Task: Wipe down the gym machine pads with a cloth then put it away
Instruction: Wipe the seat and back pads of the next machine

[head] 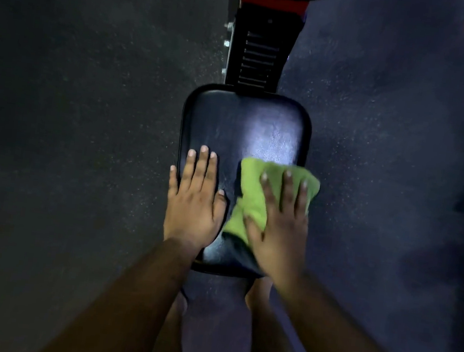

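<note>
Seat pad (231, 123) of black vinyl fills centre of view, seen from above, with a pale glare patch on its right half. Green cloth (255, 190) lies on the pad's right side, near the front, its far corner hanging just past the pad's right edge. Right hand (280, 228) lies flat on top of the cloth, fingers straight and spread, pressing it to the vinyl; cloth shows beyond the fingertips and to the thumb side. Left hand (192, 200) rests flat on the bare left side of the pad, fingers straight and close together, little finger over the pad's left edge, holding nothing. A strip of bare vinyl separates the two hands; the left thumb sits near the cloth's edge. Beyond the pad, a black slotted adjustment post (257, 59) meets a red frame part (272, 1). Dark speckled rubber floor (88, 99) surrounds everything.
</note>
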`<state>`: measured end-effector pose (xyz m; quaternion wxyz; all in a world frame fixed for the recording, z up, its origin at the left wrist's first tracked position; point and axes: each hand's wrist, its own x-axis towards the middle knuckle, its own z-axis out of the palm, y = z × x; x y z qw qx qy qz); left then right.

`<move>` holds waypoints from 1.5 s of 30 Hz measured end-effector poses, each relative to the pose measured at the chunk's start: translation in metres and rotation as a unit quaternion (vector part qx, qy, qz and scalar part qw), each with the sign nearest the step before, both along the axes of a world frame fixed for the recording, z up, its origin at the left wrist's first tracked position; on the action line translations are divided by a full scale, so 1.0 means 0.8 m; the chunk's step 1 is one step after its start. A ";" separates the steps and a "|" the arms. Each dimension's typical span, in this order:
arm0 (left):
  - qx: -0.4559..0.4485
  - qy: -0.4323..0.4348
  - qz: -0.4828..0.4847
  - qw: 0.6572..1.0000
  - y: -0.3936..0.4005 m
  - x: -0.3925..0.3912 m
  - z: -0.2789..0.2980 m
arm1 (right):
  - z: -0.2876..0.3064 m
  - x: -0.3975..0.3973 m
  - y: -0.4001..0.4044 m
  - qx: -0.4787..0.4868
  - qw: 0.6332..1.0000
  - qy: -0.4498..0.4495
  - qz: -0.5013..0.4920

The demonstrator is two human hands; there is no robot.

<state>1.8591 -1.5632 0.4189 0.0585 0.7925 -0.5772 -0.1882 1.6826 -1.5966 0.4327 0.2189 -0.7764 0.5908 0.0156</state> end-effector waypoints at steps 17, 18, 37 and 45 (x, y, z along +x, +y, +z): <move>-0.030 0.063 0.024 0.997 0.001 0.006 -0.005 | 0.013 -0.001 0.004 0.040 0.994 0.058 0.084; -0.031 0.061 0.023 0.997 0.002 0.005 -0.006 | 0.010 0.005 -0.021 0.031 0.993 0.068 0.096; -0.094 0.320 0.070 0.940 0.009 0.029 0.000 | 0.013 0.035 0.024 0.001 0.991 0.136 0.021; -0.076 0.481 0.171 0.857 0.041 0.068 0.013 | 0.008 0.116 -0.039 -0.011 0.982 0.118 0.148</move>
